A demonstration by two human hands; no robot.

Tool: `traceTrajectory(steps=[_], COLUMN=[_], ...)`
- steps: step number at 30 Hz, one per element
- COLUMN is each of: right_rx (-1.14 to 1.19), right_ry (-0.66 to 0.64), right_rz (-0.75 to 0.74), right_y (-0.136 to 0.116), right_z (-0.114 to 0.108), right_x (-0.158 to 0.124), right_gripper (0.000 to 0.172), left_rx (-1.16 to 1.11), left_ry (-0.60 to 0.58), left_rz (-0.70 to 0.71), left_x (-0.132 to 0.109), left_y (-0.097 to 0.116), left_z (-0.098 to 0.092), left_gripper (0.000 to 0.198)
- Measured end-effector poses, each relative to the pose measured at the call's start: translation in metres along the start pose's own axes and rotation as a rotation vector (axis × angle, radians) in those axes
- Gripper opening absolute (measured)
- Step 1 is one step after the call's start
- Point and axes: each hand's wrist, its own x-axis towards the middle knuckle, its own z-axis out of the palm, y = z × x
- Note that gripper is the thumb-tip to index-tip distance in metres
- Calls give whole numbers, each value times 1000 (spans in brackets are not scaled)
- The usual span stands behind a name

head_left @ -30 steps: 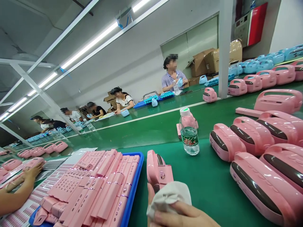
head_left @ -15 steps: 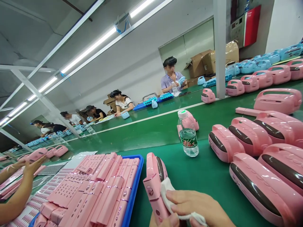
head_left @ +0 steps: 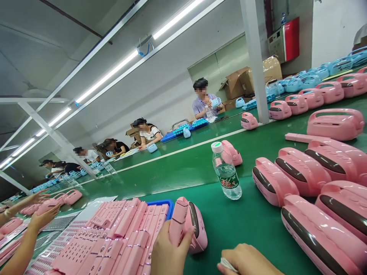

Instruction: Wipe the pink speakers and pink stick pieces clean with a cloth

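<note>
My left hand (head_left: pixel 169 250) grips a narrow pink plastic panel (head_left: pixel 178 218), held upright and tilted. Right behind it, a pink handled casing (head_left: pixel 200 233) with a dark window stands on the green table; I cannot tell whether the two touch. To the right, my right hand (head_left: pixel 248 259) is closed around a bunched white cloth (head_left: pixel 228 264), low over the tabletop and apart from the panel. Left of my hands, a blue tray (head_left: pixel 160 204) is heaped with pink panels (head_left: pixel 126 233).
A water bottle (head_left: pixel 228 172) stands ahead, with a pink casing (head_left: pixel 233 152) behind it. Several pink casings (head_left: pixel 312 229) crowd the right side. At left, a co-worker's hands (head_left: pixel 43 217) hold a pink piece above sticker sheets (head_left: pixel 54 244). People sit across the belt (head_left: pixel 160 168).
My right hand with the cloth has come away from the panel, moving right and down. My left hand has lifted the panel and turned it more upright. The view has shifted slightly.
</note>
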Motion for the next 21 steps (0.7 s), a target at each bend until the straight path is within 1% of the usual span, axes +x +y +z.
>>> traceTrajectory(steps=[3, 6, 9, 11, 13, 16, 19, 21], right_rx=[-58, -86, -86, -73, -52, -14, 27, 41], right_ry=[-70, -121, -147, -139, -114, -88, -109, -128], right_rz=[-38, -55, -50, -33, 0, 55, 101, 137], right_y=[4, 10, 15, 16, 17, 20, 25, 31], right_z=[1, 5, 6, 3, -1, -4, -4, -1], right_x=[-1, 1, 4, 6, 9, 16, 24, 28], right_gripper=[31, 29, 29, 29, 27, 28, 31, 31], left_rx=[-123, -252, -255, -241, -226, -184, -140, -123], left_ry=[-47, -23, 18, 42, 57, 82, 106, 99], left_rz=[-34, -74, -55, -40, -34, -21, -19, -21], left_x=[7, 16, 32, 48, 69, 111, 161, 192], left_y=[-1, -2, 0, 4, 11, 24, 35, 39], left_z=[1, 0, 1, 5, 12, 30, 54, 72], left_gripper=[27, 28, 28, 27, 27, 26, 23, 23])
